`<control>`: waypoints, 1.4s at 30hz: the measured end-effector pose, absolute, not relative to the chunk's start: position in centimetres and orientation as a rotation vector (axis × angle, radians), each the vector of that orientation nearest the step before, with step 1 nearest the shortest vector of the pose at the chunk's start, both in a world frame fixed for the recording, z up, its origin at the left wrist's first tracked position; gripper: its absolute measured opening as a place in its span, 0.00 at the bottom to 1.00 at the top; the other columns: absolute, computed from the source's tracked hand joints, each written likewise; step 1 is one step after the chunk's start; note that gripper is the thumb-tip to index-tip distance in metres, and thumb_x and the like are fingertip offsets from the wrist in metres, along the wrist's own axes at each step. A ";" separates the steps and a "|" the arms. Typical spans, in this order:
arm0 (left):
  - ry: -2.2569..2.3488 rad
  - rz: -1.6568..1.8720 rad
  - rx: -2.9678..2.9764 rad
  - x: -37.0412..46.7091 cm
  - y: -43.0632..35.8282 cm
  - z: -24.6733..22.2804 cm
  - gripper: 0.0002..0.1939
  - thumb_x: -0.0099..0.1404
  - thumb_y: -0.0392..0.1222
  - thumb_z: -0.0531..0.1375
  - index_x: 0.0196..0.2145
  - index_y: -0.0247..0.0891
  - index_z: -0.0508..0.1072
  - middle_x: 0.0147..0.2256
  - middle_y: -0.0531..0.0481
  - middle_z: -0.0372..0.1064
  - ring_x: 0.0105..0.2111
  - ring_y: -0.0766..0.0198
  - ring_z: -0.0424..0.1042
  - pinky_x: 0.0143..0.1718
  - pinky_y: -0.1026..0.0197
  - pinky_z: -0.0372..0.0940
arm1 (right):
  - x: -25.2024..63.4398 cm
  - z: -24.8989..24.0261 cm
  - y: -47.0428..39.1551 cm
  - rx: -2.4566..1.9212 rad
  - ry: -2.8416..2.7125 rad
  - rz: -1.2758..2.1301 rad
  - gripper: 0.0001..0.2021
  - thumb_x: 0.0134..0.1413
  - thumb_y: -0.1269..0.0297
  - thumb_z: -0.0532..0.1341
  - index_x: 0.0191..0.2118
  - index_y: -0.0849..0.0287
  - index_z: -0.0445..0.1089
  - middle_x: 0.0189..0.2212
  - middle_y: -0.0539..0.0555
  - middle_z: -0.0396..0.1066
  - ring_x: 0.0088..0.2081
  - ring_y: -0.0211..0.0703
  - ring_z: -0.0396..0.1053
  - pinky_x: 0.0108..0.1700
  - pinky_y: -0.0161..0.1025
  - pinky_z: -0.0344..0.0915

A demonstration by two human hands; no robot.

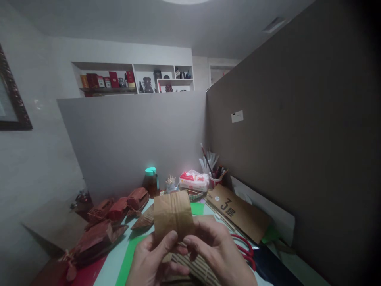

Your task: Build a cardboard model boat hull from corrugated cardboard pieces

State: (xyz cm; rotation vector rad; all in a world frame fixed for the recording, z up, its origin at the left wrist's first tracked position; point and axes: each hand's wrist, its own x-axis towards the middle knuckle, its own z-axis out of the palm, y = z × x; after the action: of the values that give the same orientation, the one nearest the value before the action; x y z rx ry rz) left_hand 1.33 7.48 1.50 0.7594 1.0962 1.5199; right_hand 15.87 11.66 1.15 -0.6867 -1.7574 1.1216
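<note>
Between my two hands, in the lower middle of the head view, a piece of creased brown kraft paper (173, 210) stands upright above the desk. My left hand (160, 254) grips its lower left edge, thumb against the near face. At the lower right, my right hand (212, 248) pinches the paper with thumb and fingers. A striped, ridged piece of brown cardboard (198, 270) lies beneath, partly hidden by both hands. Red-handled scissors (248, 252) rest just right of my right hand, their blades out of sight.
Several reddish-brown folded paper pieces (97, 238) line the left side. At the back stand a jar with a turquoise lid (151, 171), a tissue pack (194, 182) and a pen cup (216, 182). A flat brown cardboard piece (238, 210) lies right. Grey partitions (133, 143) enclose the desk.
</note>
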 end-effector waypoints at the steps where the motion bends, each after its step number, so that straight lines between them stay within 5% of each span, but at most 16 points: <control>1: 1.089 1.515 0.750 1.3 7.4 1.4 0.18 0.44 0.46 0.74 0.32 0.33 0.80 0.29 0.44 0.78 0.24 0.60 0.75 0.18 0.64 0.69 | 15.9 1.2 11.5 -0.686 -1.778 1.074 0.09 0.57 0.61 0.62 0.30 0.61 0.72 0.28 0.53 0.72 0.32 0.42 0.69 0.34 0.35 0.65; 7: 0.978 1.501 0.717 1.5 7.3 0.6 0.16 0.47 0.47 0.72 0.32 0.34 0.81 0.23 0.47 0.76 0.23 0.59 0.74 0.27 0.60 0.69 | 16.3 0.8 11.1 -0.551 -1.919 0.703 0.13 0.61 0.59 0.60 0.27 0.59 0.69 0.27 0.52 0.70 0.30 0.41 0.66 0.35 0.36 0.61; 17: 1.009 1.495 0.790 1.4 7.8 0.1 0.18 0.45 0.50 0.73 0.22 0.32 0.77 0.18 0.50 0.70 0.20 0.67 0.68 0.24 0.66 0.63 | 16.5 2.1 11.3 -0.673 -1.910 0.857 0.19 0.60 0.56 0.59 0.21 0.59 0.62 0.24 0.50 0.68 0.28 0.39 0.64 0.33 0.35 0.57; 23: 1.134 1.428 0.858 1.0 8.4 -0.7 0.24 0.44 0.58 0.72 0.20 0.33 0.72 0.13 0.55 0.64 0.12 0.72 0.61 0.14 0.70 0.53 | 16.7 2.5 11.7 -0.787 -1.934 0.789 0.22 0.57 0.53 0.60 0.18 0.57 0.55 0.18 0.45 0.54 0.23 0.36 0.55 0.27 0.35 0.51; 26: 1.222 1.406 0.946 0.7 8.7 -1.2 0.26 0.42 0.61 0.71 0.18 0.32 0.71 0.12 0.54 0.66 0.09 0.76 0.57 0.12 0.72 0.46 | 16.6 2.4 11.8 -0.837 -1.813 0.849 0.15 0.55 0.53 0.61 0.26 0.57 0.60 0.21 0.45 0.60 0.25 0.37 0.59 0.29 0.35 0.56; 29: 1.275 1.362 1.010 0.5 8.8 -1.5 0.27 0.43 0.63 0.70 0.18 0.32 0.72 0.11 0.52 0.66 0.09 0.76 0.57 0.13 0.73 0.45 | 17.0 2.4 11.8 -0.813 -1.655 0.840 0.11 0.56 0.58 0.60 0.42 0.56 0.62 0.37 0.53 0.70 0.40 0.45 0.69 0.42 0.40 0.65; 34: 1.274 1.312 1.066 -0.2 9.0 -1.2 0.29 0.45 0.66 0.67 0.17 0.35 0.69 0.08 0.57 0.58 0.09 0.76 0.49 0.14 0.70 0.41 | 19.0 3.1 12.6 -0.568 -1.995 0.251 0.24 0.57 0.75 0.52 0.59 0.58 0.55 0.61 0.60 0.59 0.63 0.48 0.55 0.64 0.50 0.53; 38: 1.252 1.254 1.147 -0.6 9.0 -1.1 0.26 0.46 0.62 0.69 0.16 0.34 0.69 0.07 0.60 0.51 0.10 0.77 0.45 0.16 0.68 0.37 | 19.1 3.0 13.6 -0.315 -2.357 -0.173 0.26 0.59 0.75 0.52 0.63 0.65 0.54 0.64 0.62 0.57 0.67 0.52 0.47 0.68 0.57 0.43; 42: 1.171 1.213 1.162 0.3 9.0 -1.6 0.27 0.41 0.64 0.70 0.16 0.34 0.72 0.11 0.57 0.57 0.12 0.74 0.51 0.16 0.68 0.46 | 18.1 1.3 13.8 -0.305 -2.380 -0.135 0.20 0.65 0.72 0.52 0.62 0.66 0.59 0.59 0.66 0.64 0.63 0.53 0.57 0.66 0.54 0.51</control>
State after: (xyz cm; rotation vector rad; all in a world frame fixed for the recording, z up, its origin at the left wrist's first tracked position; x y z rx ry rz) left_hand 0.33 9.01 -1.56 1.1623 1.1705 1.2135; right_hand 18.06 13.84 1.26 -0.3048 -2.3796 -0.1349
